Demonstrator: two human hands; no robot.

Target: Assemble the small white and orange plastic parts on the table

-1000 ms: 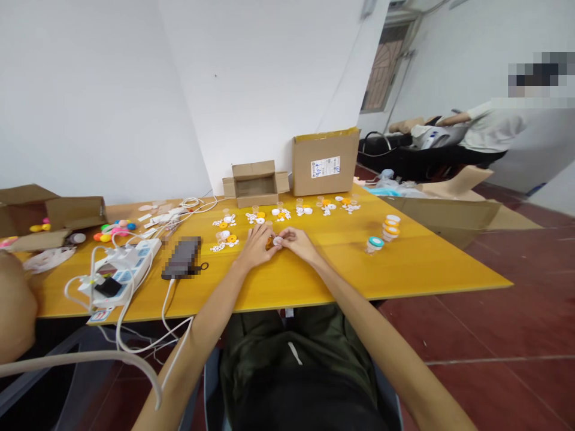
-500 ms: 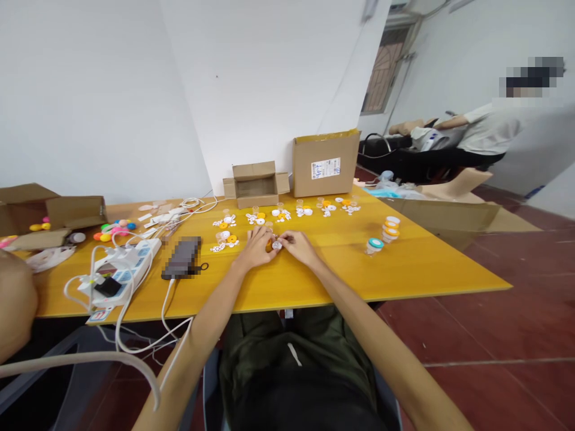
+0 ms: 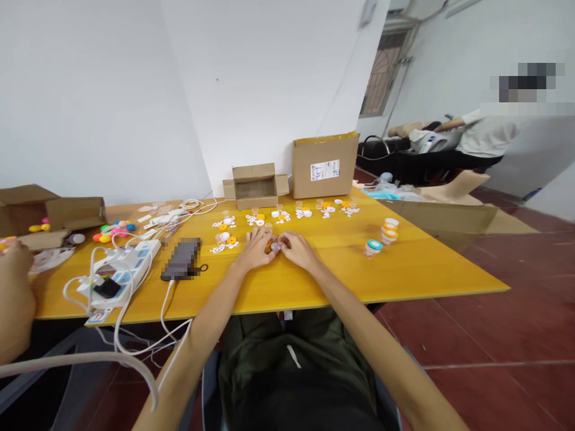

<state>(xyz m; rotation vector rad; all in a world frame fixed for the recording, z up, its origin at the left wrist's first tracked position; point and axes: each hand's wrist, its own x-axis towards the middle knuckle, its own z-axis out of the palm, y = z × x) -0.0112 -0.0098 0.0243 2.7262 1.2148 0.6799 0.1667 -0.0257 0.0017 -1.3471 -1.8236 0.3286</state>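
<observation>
My left hand (image 3: 258, 248) rests on the yellow table, its fingers curled round a small clear plastic cup (image 3: 275, 246). The cup lies tilted toward me between my two hands. Closed in a pinch, my right hand (image 3: 296, 249) has its fingertips at the cup's right side; whatever they grip is too small to make out. A bit of orange, perhaps a lid, shows beside my left fingers. Beyond the hands, small piles of white pieces (image 3: 283, 218) lie with orange and white lids (image 3: 259, 219) and clear cups (image 3: 299, 205).
Several lidded cups (image 3: 390, 230) stand to the right, one with a teal lid (image 3: 374, 245). A phone (image 3: 183, 257) and a power strip (image 3: 128, 272) with white cables lie left. Cardboard boxes (image 3: 324, 167) stand behind. Another person's arm (image 3: 15, 299) reaches in at far left.
My right fingers have come slightly closer in to the cup. At far left, the other person's hand has come into view by the cardboard box. My left hand stays in place.
</observation>
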